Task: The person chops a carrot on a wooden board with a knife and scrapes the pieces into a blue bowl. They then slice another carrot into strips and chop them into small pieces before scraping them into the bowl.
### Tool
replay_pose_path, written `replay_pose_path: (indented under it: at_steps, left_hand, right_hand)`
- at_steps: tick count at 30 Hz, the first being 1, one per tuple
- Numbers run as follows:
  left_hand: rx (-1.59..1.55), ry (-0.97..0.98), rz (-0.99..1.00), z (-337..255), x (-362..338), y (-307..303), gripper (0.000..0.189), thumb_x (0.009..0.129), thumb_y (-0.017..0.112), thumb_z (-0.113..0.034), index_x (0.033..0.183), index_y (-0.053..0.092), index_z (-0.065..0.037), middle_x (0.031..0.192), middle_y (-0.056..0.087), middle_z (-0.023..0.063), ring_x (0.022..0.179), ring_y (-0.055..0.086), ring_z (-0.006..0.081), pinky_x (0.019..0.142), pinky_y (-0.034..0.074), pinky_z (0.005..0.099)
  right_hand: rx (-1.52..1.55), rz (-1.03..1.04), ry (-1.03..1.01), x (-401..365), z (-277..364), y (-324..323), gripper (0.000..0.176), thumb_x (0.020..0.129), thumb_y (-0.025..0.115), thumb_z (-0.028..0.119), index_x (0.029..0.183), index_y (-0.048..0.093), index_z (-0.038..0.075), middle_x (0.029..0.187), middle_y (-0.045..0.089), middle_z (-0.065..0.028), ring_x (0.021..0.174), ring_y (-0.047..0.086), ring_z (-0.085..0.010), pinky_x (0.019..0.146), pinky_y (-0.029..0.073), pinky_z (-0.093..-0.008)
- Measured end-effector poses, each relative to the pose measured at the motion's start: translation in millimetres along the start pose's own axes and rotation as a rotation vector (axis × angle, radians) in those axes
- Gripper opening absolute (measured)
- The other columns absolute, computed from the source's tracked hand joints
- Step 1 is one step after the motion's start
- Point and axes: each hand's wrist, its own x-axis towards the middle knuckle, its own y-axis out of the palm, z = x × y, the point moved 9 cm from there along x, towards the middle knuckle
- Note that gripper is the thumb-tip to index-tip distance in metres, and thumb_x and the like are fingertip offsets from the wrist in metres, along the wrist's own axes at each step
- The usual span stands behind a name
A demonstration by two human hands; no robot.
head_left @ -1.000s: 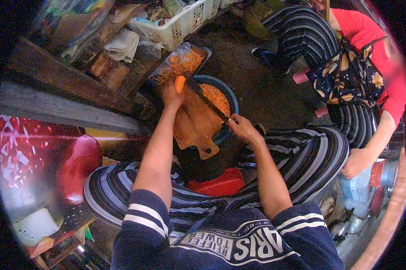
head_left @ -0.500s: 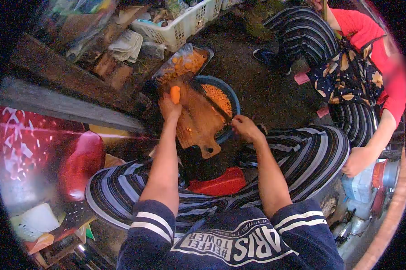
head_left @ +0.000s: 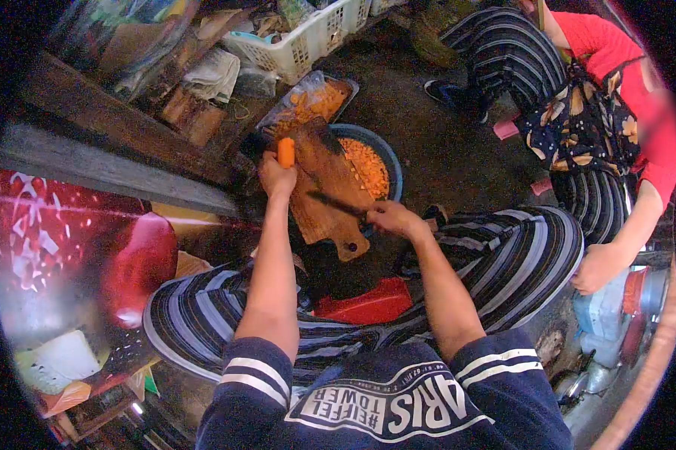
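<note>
My left hand [head_left: 278, 178] is closed around a piece of carrot [head_left: 286, 152] by the left edge of a wooden cutting board [head_left: 321, 223]. The knife [head_left: 335, 202] is held in my right hand [head_left: 395, 219], its dark blade lying across the lower part of the board and pointing left. Part of the board rests over a blue basin [head_left: 395, 163], in which many small diced carrot pieces [head_left: 368, 169] show. Just beyond the board, a tray [head_left: 350, 88] holds more orange carrot pieces, partly covered by clear plastic.
A white plastic basket [head_left: 308, 51] with mixed items stands at the back. Wooden beams [head_left: 113, 127] run along the left. To the right sits another person [head_left: 578, 127] in a red top and striped trousers. A red object [head_left: 364, 301] lies between my legs.
My right hand has brought the knife left and toward me, from the basin side onto the board. My left hand with the carrot has shifted slightly left.
</note>
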Motion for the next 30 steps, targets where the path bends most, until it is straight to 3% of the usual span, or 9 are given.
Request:
replay_pose_path:
  at_steps: [1,5,7,12,14,18,20,23,30]
  left_hand:
    - [-0.011,0.01,0.006,1,-4,3,0.046,0.058,0.073,-0.012,0.097,0.049,-0.004,0.093,0.057,0.0195,0.087,0.056,0.0376,0.075,0.046,0.043]
    - [0.057,-0.011,0.014,4,-21,19,0.045,0.059,0.072,-0.012,0.096,0.049,-0.003,0.095,0.056,0.0188,0.09,0.055,0.0371,0.077,0.046,0.044]
    - [0.096,0.017,-0.008,-3,-34,23,0.046,0.059,0.071,-0.01,0.098,0.048,-0.002,0.099,0.054,0.0188,0.095,0.053,0.0364,0.081,0.044,0.0446]
    - [-0.013,0.129,0.016,-14,-59,42,0.076,0.059,0.071,-0.01,0.123,0.033,0.004,0.118,0.044,0.0266,0.106,0.044,0.0402,0.093,0.037,0.0435]
    - [0.065,0.176,-0.073,-12,-69,49,0.073,0.06,0.071,-0.011,0.121,0.035,0.004,0.116,0.045,0.026,0.106,0.044,0.04,0.093,0.037,0.0434]
    - [0.117,0.114,0.008,-23,-84,44,0.06,0.061,0.072,-0.015,0.111,0.044,0.004,0.112,0.047,0.0246,0.106,0.044,0.0396,0.093,0.035,0.0438]
    - [0.11,0.14,-0.012,-21,-85,45,0.056,0.063,0.071,-0.016,0.108,0.046,0.003,0.11,0.048,0.0246,0.105,0.045,0.0393,0.091,0.036,0.0442]
    - [0.098,0.19,-0.054,-19,-86,45,0.05,0.065,0.069,-0.017,0.106,0.047,0.003,0.106,0.049,0.0245,0.104,0.046,0.0386,0.09,0.036,0.0447]
    - [-0.123,0.025,-0.049,20,-73,71,0.04,0.07,0.063,-0.011,0.105,0.051,0.001,0.102,0.054,0.0223,0.095,0.054,0.0352,0.082,0.043,0.041]
  right_hand:
    - [0.074,-0.075,-0.003,4,-3,-9,0.03,0.083,0.051,0.027,0.093,0.06,0.0,0.072,0.06,-0.0067,0.064,0.056,-0.0135,0.058,0.045,-0.0275]
    - [0.017,-0.22,0.069,12,-10,-38,0.029,0.083,0.05,0.025,0.093,0.06,0.0,0.073,0.06,-0.0071,0.064,0.057,-0.0133,0.059,0.046,-0.028]
    - [0.368,-0.279,0.162,1,-9,-50,0.031,0.084,0.05,0.025,0.098,0.06,0.0,0.075,0.061,-0.0074,0.067,0.057,-0.0129,0.06,0.046,-0.0283]
    - [-0.071,-0.518,0.126,-13,12,-76,0.04,0.084,0.048,0.028,0.109,0.054,-0.002,0.082,0.062,-0.0168,0.08,0.062,-0.0229,0.07,0.047,-0.0336]
    - [0.009,-0.567,0.167,-18,12,-77,0.041,0.08,0.045,0.033,0.097,0.059,-0.002,0.094,0.058,-0.0288,0.092,0.055,-0.0448,0.083,0.044,-0.0472]
    - [0.149,-0.471,0.284,-14,-15,-78,0.048,0.08,0.046,0.038,0.097,0.058,-0.004,0.098,0.057,-0.0299,0.095,0.054,-0.0448,0.086,0.042,-0.047]
    - [0.001,-0.529,0.358,-19,-42,-90,0.046,0.082,0.05,0.041,0.075,0.058,-0.004,0.065,0.062,-0.0158,0.058,0.061,-0.0253,0.059,0.048,-0.0374]
    - [-0.068,-0.511,0.452,-25,-72,-107,0.05,0.082,0.049,0.044,0.069,0.058,-0.004,0.059,0.06,-0.0145,0.056,0.061,-0.0238,0.056,0.047,-0.0372]
    - [-0.376,-0.571,0.482,-85,31,-159,0.042,0.078,0.054,0.043,0.085,0.062,0.002,0.077,0.064,-0.0179,0.08,0.062,-0.0324,0.074,0.048,-0.0394]
